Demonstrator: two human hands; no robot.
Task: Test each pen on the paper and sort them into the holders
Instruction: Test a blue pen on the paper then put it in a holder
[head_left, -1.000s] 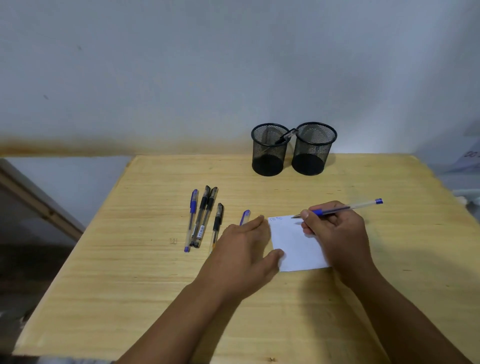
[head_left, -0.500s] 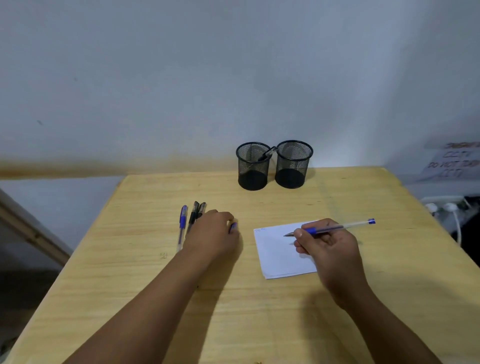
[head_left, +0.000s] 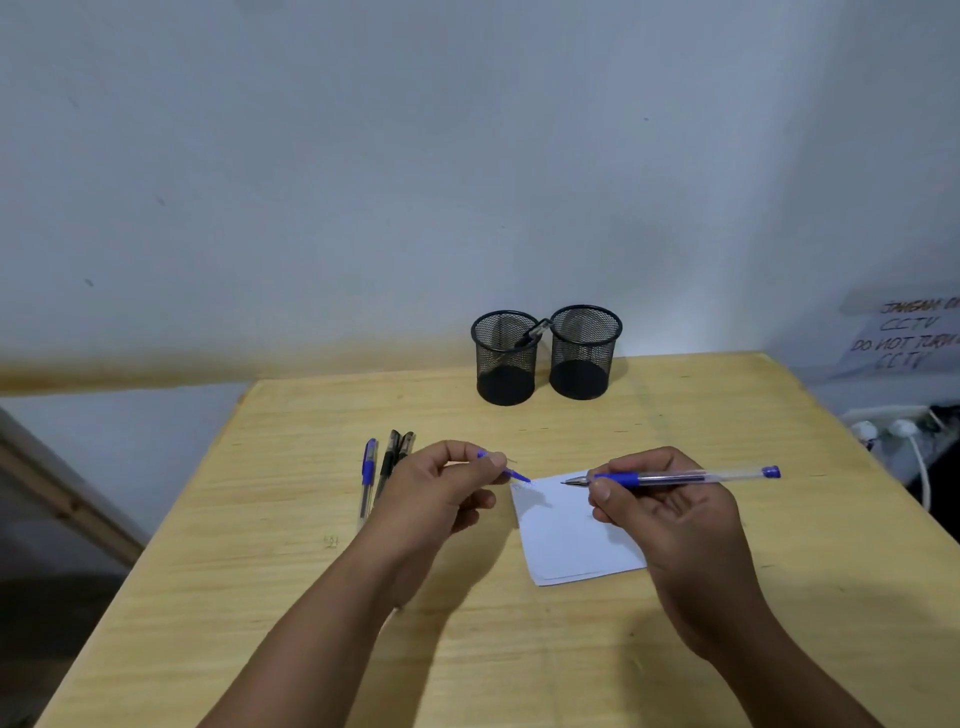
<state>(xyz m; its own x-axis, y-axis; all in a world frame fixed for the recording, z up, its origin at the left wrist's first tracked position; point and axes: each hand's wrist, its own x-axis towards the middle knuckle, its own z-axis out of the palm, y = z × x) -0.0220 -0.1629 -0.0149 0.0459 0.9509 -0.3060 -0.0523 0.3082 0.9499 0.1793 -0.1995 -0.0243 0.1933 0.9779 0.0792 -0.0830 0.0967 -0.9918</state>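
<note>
Head view: blue pen lies crosswise, tip leftward.

Both hands raised, fingers pinched.

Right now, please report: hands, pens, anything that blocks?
Right hand holds blue pen, tip over paper. Left hand pinches blue cap. Nothing blocks the holders.
</note>
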